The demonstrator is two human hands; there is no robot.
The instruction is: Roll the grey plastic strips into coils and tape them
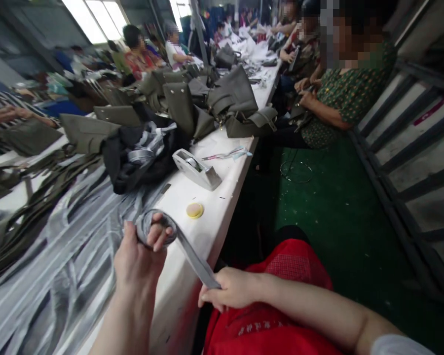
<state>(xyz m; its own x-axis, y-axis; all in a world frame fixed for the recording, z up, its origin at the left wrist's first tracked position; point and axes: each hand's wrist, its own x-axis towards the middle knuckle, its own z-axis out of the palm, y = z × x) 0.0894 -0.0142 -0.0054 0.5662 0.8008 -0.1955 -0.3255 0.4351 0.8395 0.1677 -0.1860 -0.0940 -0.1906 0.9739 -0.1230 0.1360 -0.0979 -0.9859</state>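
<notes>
A grey strap [196, 256] is wound into a coil around the fingers of my left hand [140, 251], which is closed on it above the table edge. From the coil the strap runs down to my right hand [227, 291], whose fingers pinch its other part over my red apron [281, 320]. To the left of my left hand lie many long grey straps [70, 246], spread along the white table [185, 231]. A round yellow-rimmed disc [195, 211] sits on the table just beyond the coil.
A tape dispenser [197, 170] stands farther along the table, beside a black bag [133, 167] holding rolled grey straps. Olive-grey handbags [233, 93] are piled behind. A co-worker in a green patterned top [355, 93] sits at the right side, near a metal rack [410, 148].
</notes>
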